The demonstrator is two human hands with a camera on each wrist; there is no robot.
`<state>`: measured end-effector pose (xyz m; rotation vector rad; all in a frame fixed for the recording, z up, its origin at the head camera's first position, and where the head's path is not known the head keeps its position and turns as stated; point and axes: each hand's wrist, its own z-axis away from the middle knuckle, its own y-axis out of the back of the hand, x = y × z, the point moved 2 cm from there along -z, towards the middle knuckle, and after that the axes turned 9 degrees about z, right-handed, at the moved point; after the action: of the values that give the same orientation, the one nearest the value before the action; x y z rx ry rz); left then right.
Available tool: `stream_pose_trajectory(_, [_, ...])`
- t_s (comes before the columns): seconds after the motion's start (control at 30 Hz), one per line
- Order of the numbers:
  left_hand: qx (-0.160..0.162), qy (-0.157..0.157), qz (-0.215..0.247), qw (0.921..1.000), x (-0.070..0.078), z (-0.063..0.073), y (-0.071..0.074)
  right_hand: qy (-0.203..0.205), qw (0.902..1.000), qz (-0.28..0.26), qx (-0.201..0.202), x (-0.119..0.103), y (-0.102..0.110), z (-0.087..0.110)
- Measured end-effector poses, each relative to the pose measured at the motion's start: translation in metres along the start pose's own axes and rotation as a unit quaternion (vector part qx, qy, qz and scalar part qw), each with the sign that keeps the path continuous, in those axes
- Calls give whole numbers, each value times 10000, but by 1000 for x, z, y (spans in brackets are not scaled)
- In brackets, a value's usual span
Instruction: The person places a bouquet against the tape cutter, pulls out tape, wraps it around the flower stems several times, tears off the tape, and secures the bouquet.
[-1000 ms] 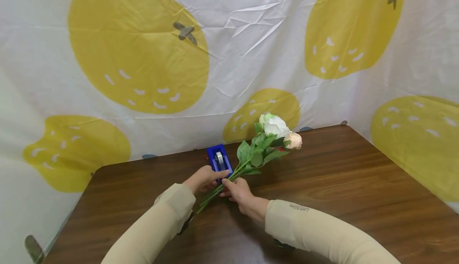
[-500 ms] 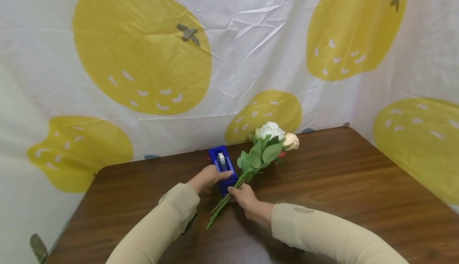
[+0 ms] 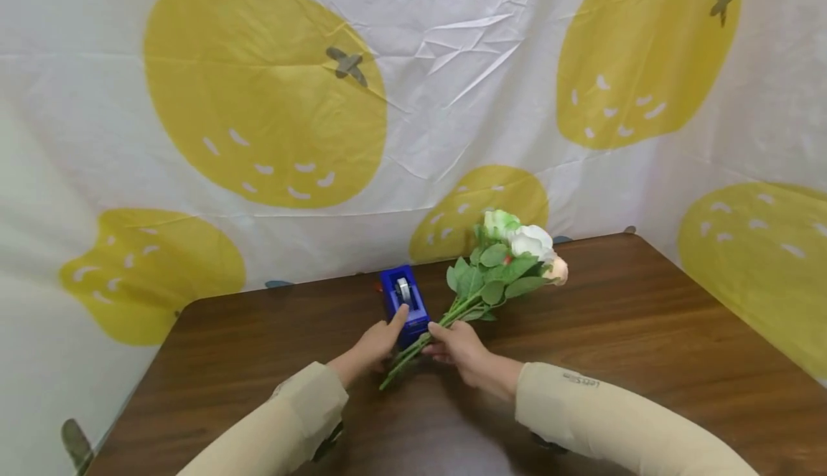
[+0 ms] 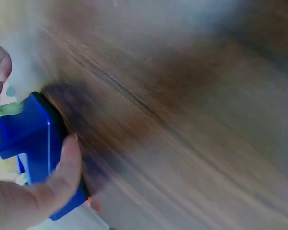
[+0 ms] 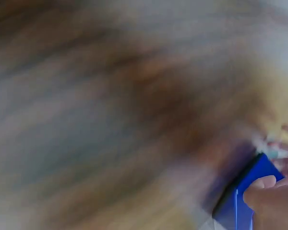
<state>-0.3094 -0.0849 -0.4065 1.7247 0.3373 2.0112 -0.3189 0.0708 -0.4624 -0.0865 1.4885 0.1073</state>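
A blue tape dispenser (image 3: 413,311) with a tape roll (image 3: 403,291) inside stands on the table near its back edge. My left hand (image 3: 376,341) holds the dispenser's near left side, thumb pointing away along its top. In the left wrist view the thumb (image 4: 62,182) lies against the blue body (image 4: 41,139). My right hand (image 3: 464,347) pinches the green stems (image 3: 461,309) of a bouquet just right of the dispenser's near end. The bouquet slants up to the right, with leaves (image 3: 494,268) and white (image 3: 533,241), pale green and peach blooms. Stem ends point toward me.
A dark wooden table (image 3: 614,347) extends to both sides. Behind it hangs a white curtain (image 3: 420,110) printed with large yellow fruit, close to the table's back edge. The right wrist view is blurred, with the blue dispenser (image 5: 230,211) at lower right.
The bouquet first came toward me, then shifted right and turned, bringing the pale green bloom into sight. My left thumb swung from lying across the dispenser to pointing away along it.
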Motion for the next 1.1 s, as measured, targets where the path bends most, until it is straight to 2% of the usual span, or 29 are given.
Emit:
stream_pose_trajectory(0.07, [343, -171, -42, 9993, 0, 5, 3, -140, 9998, -128, 27, -27, 4, 17])
stream_pose_trajectory(0.13, [664, -498, -184, 9964, 1, 11, 7, -217, 9993, -298, -60, -45, 9, 26])
stream_pose_trajectory(0.2, [772, -861, -243, 9930, 3, 16, 8, -142, 9985, -465, -233, -55, 14, 30])
stream_pose_trajectory(0.23, [687, -988, -193, 9925, 4, 19, 8, -144, 9982, -499, -296, -61, 16, 32])
stream_pose_trajectory(0.27, [509, -1070, -79, 9929, 4, 22, 7, -108, 9979, -518, -381, -65, 17, 34])
stream_pose_trajectory(0.33, [-66, -1134, 334, 9930, 4, 27, 3, -50, 9973, -498, -528, -71, 19, 36])
stream_pose_trajectory(0.4, [-739, -1107, 865, 9873, 4, 31, -2, 54, 9966, -417, -705, -74, 21, 37])
stream_pose_trajectory(0.47, [-1371, -991, 1419, 9753, 3, 34, -6, 151, 9955, -352, -863, -76, 22, 38])
stream_pose_trajectory(0.5, [-1663, -924, 1711, 9667, 3, 35, -8, 188, 9949, -319, -942, -77, 22, 39])
stream_pose_trajectory(0.57, [-2097, -849, 2067, 9519, 2, 36, -9, 283, 9931, -273, -1103, -78, 23, 41])
stream_pose_trajectory(0.67, [-2441, -1065, 2200, 9384, 0, 36, -8, 384, 9898, -303, -1342, -77, 22, 40])
stream_pose_trajectory(0.77, [-2536, -1595, 2025, 9323, -1, 35, -4, 412, 9873, -392, -1486, -72, 19, 41])
stream_pose_trajectory(0.87, [-2504, -1883, 1756, 9333, 0, 36, -3, 291, 9862, -481, -1558, -67, 17, 43])
stream_pose_trajectory(1.03, [-2134, -2112, 926, 9494, -1, 35, -6, 66, 9865, -534, -1544, -63, 14, 47])
stream_pose_trajectory(1.1, [-2012, -2228, 671, 9515, -3, 35, -7, 19, 9882, -502, -1448, -63, 12, 48])
